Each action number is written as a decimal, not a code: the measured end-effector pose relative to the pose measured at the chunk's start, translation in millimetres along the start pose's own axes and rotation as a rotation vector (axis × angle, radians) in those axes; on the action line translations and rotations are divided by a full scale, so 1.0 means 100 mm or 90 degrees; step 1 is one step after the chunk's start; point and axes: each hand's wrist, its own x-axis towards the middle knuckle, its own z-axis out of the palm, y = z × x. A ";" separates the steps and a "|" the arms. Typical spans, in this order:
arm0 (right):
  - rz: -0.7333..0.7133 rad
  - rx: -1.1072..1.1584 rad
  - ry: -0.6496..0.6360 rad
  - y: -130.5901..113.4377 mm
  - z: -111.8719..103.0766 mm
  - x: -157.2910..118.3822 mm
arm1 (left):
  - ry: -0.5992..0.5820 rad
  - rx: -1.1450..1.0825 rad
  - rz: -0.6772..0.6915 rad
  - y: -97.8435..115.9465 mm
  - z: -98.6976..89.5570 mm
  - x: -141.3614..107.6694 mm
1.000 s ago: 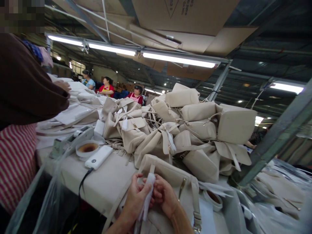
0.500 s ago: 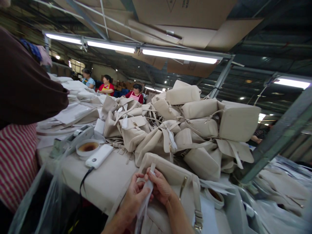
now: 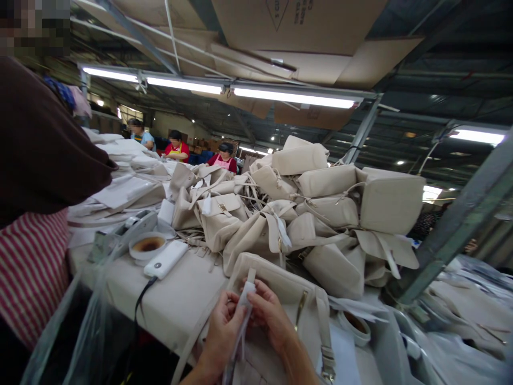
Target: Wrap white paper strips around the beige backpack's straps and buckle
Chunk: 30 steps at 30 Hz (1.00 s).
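A beige bag (image 3: 280,278) with a gold zip lies at the near edge of the table. Over it, my left hand (image 3: 224,323) is closed on a thin white wrapping strip (image 3: 245,295), thumb pressed on it. My right hand (image 3: 270,315) pinches the same strip from the right, its fingers partly behind it. The strip wraps around a narrow beige strap (image 3: 251,275), whose tip sticks out at the top. Below the hands the loose end of the wrapping hangs down over the bag.
Behind is a large heap of beige bags (image 3: 332,208). To the left are a white power bank (image 3: 165,259) with a black cable and a bowl of brown liquid (image 3: 148,245). A person in a striped apron (image 3: 36,267) stands at the left. A metal post (image 3: 452,230) slants at the right.
My right hand's fingers have shifted slightly down and right, and more of the white wrapping shows above my left thumb. The view has tilted slightly.
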 end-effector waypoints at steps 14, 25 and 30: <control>-0.129 -0.074 0.132 0.13 0.03 0.02 | 0.052 0.220 0.187 0.00 -0.10 -0.15; -0.060 -0.046 0.095 0.05 -0.03 -0.24 | -0.081 -0.012 -0.245 0.36 -0.26 -0.21; -0.016 -0.039 0.010 0.08 0.05 -0.42 | -0.113 -0.060 -0.308 0.40 -0.24 -0.33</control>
